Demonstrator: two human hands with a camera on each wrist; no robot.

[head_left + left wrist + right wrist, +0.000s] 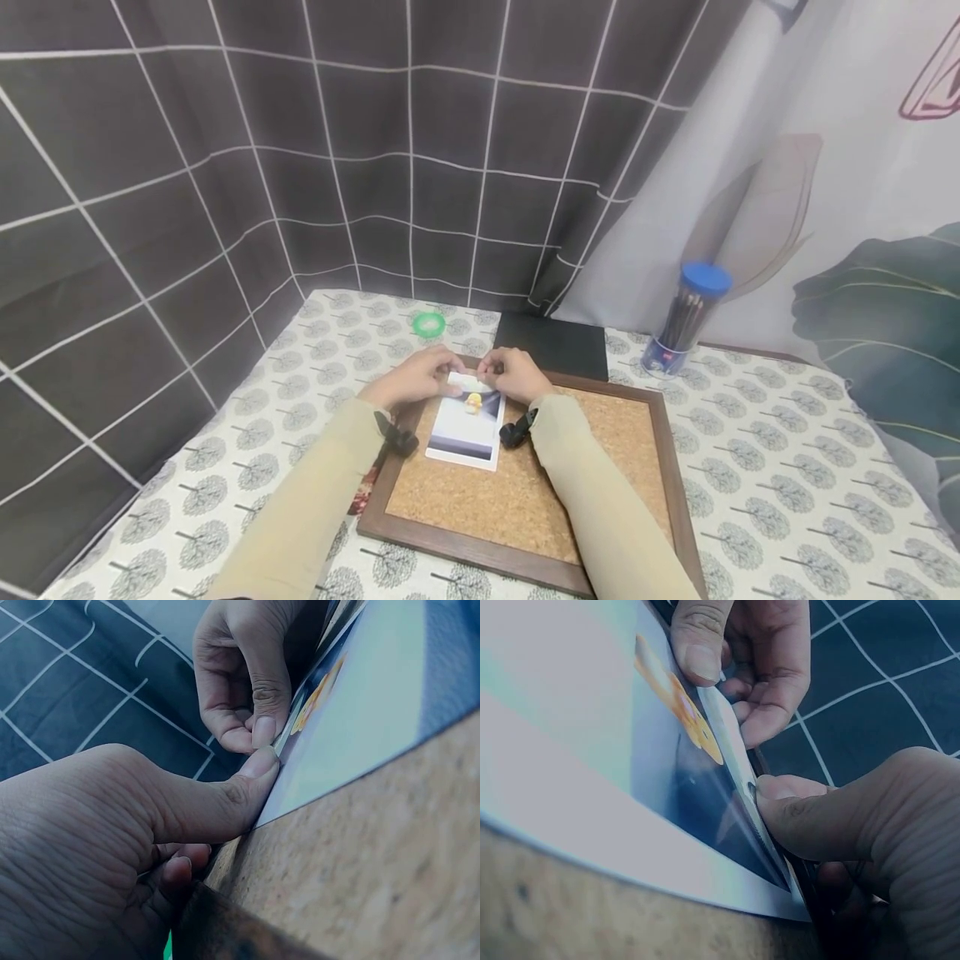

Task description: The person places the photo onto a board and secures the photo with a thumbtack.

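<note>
A photo print (459, 433) with a yellow duck figure lies on a cork board (465, 500), near the board's far left corner. Along the photo's far edge runs a narrow pale strip of tape (727, 735). My left hand (420, 377) pinches the strip's left end, its thumb on the photo's edge and its other fingers down by the frame. At the other end my right hand (519, 375) pinches the strip between thumb and forefinger. Both hands are close together, and their fingertips partly hide the tape.
A brown wooden frame (472, 554) borders the board. Behind it are a green tape roll (428, 325) and a flat black sheet (558, 342). A blue-lidded tub of pencils (684, 321) stands at the back right. Something red (363, 492) shows beside the frame's left side.
</note>
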